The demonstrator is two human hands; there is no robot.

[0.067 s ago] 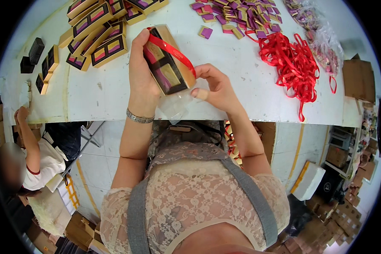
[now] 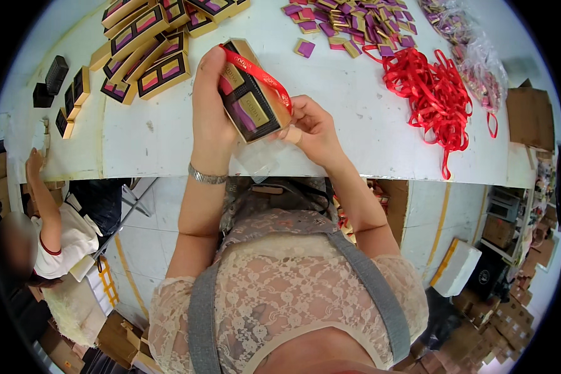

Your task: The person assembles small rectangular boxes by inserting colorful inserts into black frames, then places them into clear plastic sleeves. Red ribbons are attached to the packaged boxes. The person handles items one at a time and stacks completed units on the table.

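A gold and black gift box (image 2: pixel 248 111) is tilted above the near edge of the table, its front showing wrapped pieces in gold, pink and purple. A printed red ribbon (image 2: pixel 260 73) crosses it diagonally from the top left to the right side. My left hand (image 2: pixel 213 103) is wrapped round the box's left side, with the thumb at its upper corner over the ribbon. At the lower right edge, my right hand (image 2: pixel 313 129) has curled fingers on the box where the ribbon passes out of sight. Below the box lies clear plastic (image 2: pixel 255 159).
Similar boxes (image 2: pixel 140 31) are piled at the back left. Small wrapped squares (image 2: pixel 368 22) lie scattered at the back, beside a tangle of red ribbons (image 2: pixel 430 93) and a clear bag (image 2: pixel 477 68). A cardboard box (image 2: pixel 530 118) stands far right. Another person (image 2: pixel 62 243) is at the left.
The box has shifted slightly right in my left hand. My right hand's fingers have drawn closer together against the box's lower right edge.
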